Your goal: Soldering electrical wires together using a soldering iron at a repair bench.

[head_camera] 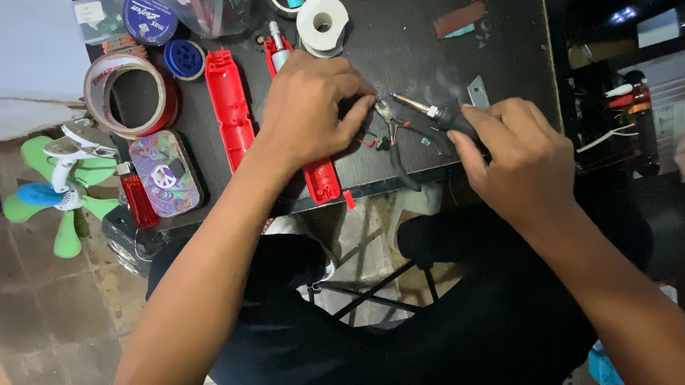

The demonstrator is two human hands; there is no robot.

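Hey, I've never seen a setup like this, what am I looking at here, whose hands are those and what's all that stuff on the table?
This is a single picture from a camera worn on a person's head, looking down at their own two bare hands over a dark worktable. There is no machine.

The right hand grips a soldering iron by its dark handle, tip pointing left. The left hand pinches a small metal part with thin wires close to that tip, and rests over a red plastic casing half. A second red casing half lies beside it.

Also on the table: a roll of brown tape, a white roll, a blue solder spool and a colourful patterned tin. A small green fan sits at the left.
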